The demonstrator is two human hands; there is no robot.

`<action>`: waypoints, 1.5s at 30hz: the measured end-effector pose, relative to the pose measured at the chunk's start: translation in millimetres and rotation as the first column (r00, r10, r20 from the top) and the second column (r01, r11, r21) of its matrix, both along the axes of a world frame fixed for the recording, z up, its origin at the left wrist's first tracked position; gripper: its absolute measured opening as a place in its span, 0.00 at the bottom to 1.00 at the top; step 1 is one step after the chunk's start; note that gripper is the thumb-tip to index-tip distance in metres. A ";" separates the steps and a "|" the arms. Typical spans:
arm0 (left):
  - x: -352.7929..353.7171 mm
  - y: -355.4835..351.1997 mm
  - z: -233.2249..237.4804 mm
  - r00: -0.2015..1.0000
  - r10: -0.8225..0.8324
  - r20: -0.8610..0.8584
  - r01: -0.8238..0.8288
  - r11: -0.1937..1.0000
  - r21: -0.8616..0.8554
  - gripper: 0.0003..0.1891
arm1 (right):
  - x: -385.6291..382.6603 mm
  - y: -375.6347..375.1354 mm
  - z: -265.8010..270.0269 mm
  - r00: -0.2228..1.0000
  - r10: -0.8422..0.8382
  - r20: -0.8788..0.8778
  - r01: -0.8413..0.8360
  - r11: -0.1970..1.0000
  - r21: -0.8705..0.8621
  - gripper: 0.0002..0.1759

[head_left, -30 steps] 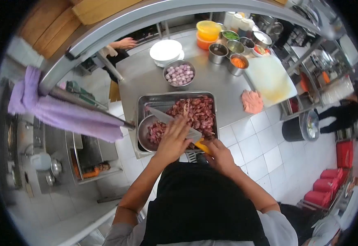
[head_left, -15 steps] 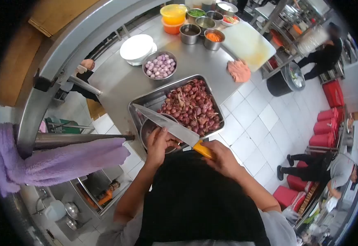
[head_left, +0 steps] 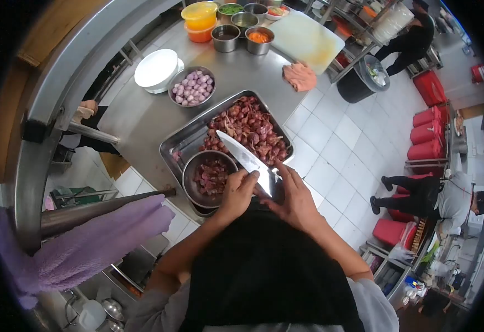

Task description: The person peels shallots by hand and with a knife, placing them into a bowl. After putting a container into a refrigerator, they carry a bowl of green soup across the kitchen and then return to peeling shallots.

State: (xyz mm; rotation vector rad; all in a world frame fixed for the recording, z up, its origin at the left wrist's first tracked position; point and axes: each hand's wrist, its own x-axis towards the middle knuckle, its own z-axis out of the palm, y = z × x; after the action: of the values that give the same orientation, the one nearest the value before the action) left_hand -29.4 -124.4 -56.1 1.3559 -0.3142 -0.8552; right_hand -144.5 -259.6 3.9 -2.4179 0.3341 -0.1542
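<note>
Your right hand [head_left: 296, 200] is closed around the grip end of the knife [head_left: 245, 157]. The fingers are wrapped and pressed together, the handle itself is hidden under your palm, and the blade runs forward and away from your fingertips. Your left hand [head_left: 238, 192] sits just beside it with the fingers curled in against the flat of the blade near the heel. Whether they are pinching anything small there cannot be told from this view. The knife is stiff, long and sharp, and probably a little front-heavy, so take it by the handle with a full wrap. Keep any touch on the steel to the flat and the spine, never the edge. Just beyond your left fingertips is a small bowl [head_left: 186, 177] of reddish scraps, sitting in the near corner of a tray [head_left: 178, 141]. Under and past the knife tip, the tray holds a heap of red shallots [head_left: 250, 126]. These look light, round and firm with loose, papery skins, so they are likely to roll and slip. Pinch one at its ends rather than its slick sides.
</note>
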 end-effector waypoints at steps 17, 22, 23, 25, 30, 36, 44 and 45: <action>87.8 -73.7 -32.8 0.740 -0.249 0.625 0.131 0.965 0.229 0.11 | -57.3 -47.9 -38.1 0.869 -0.402 -0.288 0.474 0.509 0.719 0.26; 104.0 -94.2 -45.5 0.287 -0.485 0.826 0.138 0.874 0.465 0.18 | -71.4 -45.3 -25.1 0.815 -0.453 -0.361 0.555 0.430 0.712 0.23; 105.4 -94.6 -48.5 0.276 -0.506 0.817 0.153 0.863 0.482 0.22 | -74.7 -44.8 -28.3 0.812 -0.453 -0.368 0.561 0.430 0.707 0.22; 104.8 -94.7 -56.7 0.265 -0.503 0.823 0.132 0.864 0.485 0.21 | -76.2 -39.8 -32.1 0.821 -0.458 -0.341 0.534 0.401 0.745 0.22; 100.1 -94.6 -56.1 0.198 -0.507 0.839 0.096 0.862 0.498 0.19 | -69.3 -31.3 -28.4 0.850 -0.402 -0.340 0.493 0.383 0.781 0.22; 92.1 -98.3 -67.0 0.240 -0.484 0.842 0.002 0.867 0.498 0.18 | -55.3 -28.4 -19.2 0.877 -0.352 -0.326 0.453 0.383 0.805 0.21; 98.4 -67.1 -51.9 0.872 -0.062 0.485 0.073 0.997 -0.003 0.21 | -49.8 -29.2 -15.4 0.899 -0.304 -0.316 0.424 0.419 0.803 0.20; 100.3 -51.8 -42.7 0.939 -0.044 0.342 0.066 0.996 -0.052 0.19 | -45.9 -26.5 -15.6 0.904 -0.293 -0.312 0.415 0.423 0.805 0.20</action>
State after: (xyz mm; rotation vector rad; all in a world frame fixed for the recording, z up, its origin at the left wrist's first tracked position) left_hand 70.9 -176.2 -98.8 1.4403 -0.6457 -0.6475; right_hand -190.4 -286.1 -11.7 -1.3013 0.7807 -0.0021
